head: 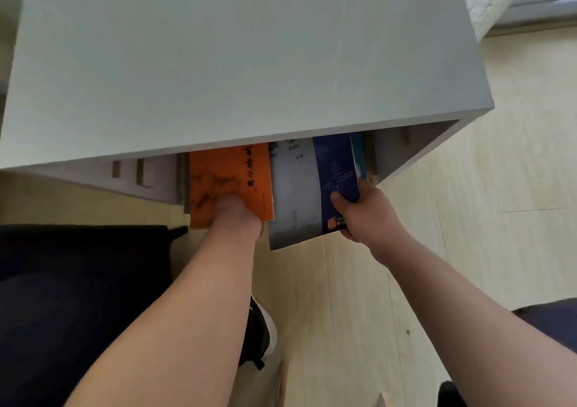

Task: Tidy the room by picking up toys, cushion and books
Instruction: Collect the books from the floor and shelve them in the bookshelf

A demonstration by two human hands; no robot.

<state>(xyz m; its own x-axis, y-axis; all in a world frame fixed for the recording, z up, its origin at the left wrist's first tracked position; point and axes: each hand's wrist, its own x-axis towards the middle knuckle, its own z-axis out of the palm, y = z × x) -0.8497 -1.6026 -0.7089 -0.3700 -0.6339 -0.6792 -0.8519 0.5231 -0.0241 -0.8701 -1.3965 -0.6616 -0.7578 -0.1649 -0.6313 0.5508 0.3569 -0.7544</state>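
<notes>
Under the top panel of a pale grey cabinet (249,63), two books stand side by side in the open compartment. Their long axes run away from the person, with the far ends hidden inside and the near ends sticking out. The left hand (237,216) grips the near end of the orange book (224,175), thumb on its cover. The right hand (368,216) pinches the near right corner of the grey-and-blue book (312,188). Below lies a light wooden floor (468,219).
</notes>
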